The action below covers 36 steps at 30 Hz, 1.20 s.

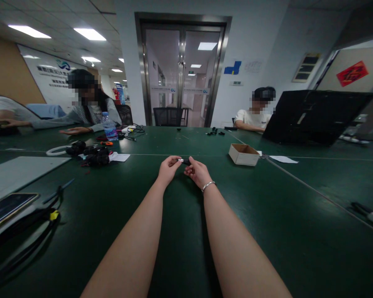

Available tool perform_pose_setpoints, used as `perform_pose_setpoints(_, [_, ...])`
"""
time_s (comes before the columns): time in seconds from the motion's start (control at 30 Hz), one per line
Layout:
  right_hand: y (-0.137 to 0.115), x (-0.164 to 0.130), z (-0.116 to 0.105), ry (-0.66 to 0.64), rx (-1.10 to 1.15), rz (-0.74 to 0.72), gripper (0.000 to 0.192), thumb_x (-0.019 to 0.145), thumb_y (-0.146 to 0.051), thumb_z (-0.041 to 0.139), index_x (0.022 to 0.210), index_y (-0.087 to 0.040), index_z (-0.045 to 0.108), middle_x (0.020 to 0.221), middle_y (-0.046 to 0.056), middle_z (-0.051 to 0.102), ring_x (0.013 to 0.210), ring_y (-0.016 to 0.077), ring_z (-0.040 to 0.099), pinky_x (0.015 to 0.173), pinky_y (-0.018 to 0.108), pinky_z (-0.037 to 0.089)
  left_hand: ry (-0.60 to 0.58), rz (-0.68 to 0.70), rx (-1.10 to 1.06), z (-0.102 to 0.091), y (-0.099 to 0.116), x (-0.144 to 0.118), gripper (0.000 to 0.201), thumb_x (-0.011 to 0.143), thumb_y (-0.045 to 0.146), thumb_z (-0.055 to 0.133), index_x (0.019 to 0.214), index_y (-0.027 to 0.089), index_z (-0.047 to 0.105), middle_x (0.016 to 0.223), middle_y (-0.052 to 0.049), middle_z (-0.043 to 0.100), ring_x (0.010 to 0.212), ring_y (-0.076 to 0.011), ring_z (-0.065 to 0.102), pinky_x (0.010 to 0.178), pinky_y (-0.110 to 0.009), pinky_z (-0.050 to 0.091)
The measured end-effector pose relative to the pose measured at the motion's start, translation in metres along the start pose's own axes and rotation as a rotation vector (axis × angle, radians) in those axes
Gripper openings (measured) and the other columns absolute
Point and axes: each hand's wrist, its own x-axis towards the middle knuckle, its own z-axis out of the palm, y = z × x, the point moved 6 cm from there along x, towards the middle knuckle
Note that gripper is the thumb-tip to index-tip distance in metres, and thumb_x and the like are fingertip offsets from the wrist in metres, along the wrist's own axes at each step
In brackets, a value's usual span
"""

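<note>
Out in front of me, both my hands meet over the green table point(180, 215). Between them is a small black piece with a shiny metal end point(185, 162), too small to name its kind. My right hand point(199, 173), with a silver bracelet at the wrist, pinches the black part between thumb and fingers. At the metal end my left hand point(168, 170) is closed in a pinch. Whether the metal end and black part are one thing or two, I cannot tell. My fingers hide part of it.
An open white box point(244, 155) stands right of my hands, with small black pieces point(216, 131) beyond. A water bottle point(110, 127) and black cable bundles point(95, 153) are left. A phone point(10, 209) lies near left. A monitor point(313, 116) and co-workers are across the table.
</note>
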Motion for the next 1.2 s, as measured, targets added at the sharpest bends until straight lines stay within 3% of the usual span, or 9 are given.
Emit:
perform_pose_setpoints(0.17, [0.001,-0.001,0.002,-0.070,-0.030,-0.012,0.024,0.080,-0.032,0.076,0.075,-0.014,0.060,0.053,0.002,0.058,0.045,0.0093,0.053,0.051,0.020,0.055,0.047,-0.011,0.053,-0.005,-0.007,0.003,0.021,0.075,0.035,0.063,0.081,0.015,0.064,0.072,-0.004,0.064,0.067,-0.0147,0.059,0.065,-0.027,0.045])
perform_pose_setpoints(0.33, [0.002,0.000,0.002,-0.099,-0.030,-0.012,0.012,0.083,-0.023,0.072,0.088,-0.014,0.065,0.057,0.000,0.059,0.047,0.0085,0.053,0.053,0.021,0.055,0.064,-0.040,0.138,-0.010,-0.017,0.005,0.030,0.075,0.046,0.062,0.073,0.016,0.063,0.065,-0.003,0.062,0.060,-0.0137,0.055,0.059,-0.025,0.041])
perform_pose_setpoints(0.6, [0.001,-0.003,0.007,-0.157,-0.048,-0.017,0.020,0.084,-0.011,0.064,0.102,-0.019,0.066,0.074,0.001,0.064,0.050,0.0076,0.055,0.055,0.023,0.057,0.101,-0.107,0.299,-0.016,-0.020,0.003,0.048,0.078,0.061,0.051,0.061,0.018,0.059,0.056,-0.001,0.057,0.053,-0.0137,0.050,0.053,-0.025,0.033])
perform_pose_setpoints(0.9, [-0.001,-0.004,0.009,-0.268,-0.049,-0.026,0.032,0.076,-0.010,0.070,0.105,-0.026,0.068,0.079,-0.003,0.057,0.058,0.0085,0.058,0.056,0.023,0.056,0.182,-0.160,0.420,-0.021,-0.011,0.000,0.054,0.081,0.062,0.045,0.049,0.019,0.054,0.049,-0.001,0.054,0.051,-0.0153,0.048,0.055,-0.028,0.031])
perform_pose_setpoints(1.03, [-0.003,-0.005,0.009,-0.284,-0.036,-0.046,0.034,0.073,-0.011,0.071,0.103,-0.026,0.069,0.082,-0.003,0.056,0.059,0.0086,0.058,0.056,0.023,0.055,0.206,-0.148,0.358,-0.020,-0.014,0.000,0.054,0.081,0.064,0.045,0.053,0.019,0.057,0.053,-0.002,0.057,0.052,-0.0158,0.052,0.055,-0.028,0.034])
perform_pose_setpoints(1.2, [-0.001,-0.004,0.010,-0.260,-0.043,-0.039,0.031,0.073,-0.011,0.072,0.101,-0.024,0.068,0.074,-0.004,0.055,0.056,0.0089,0.057,0.056,0.023,0.055,0.206,-0.049,0.127,-0.015,-0.016,0.003,0.037,0.078,0.054,0.058,0.083,0.019,0.064,0.062,-0.001,0.062,0.059,-0.0149,0.058,0.057,-0.024,0.041])
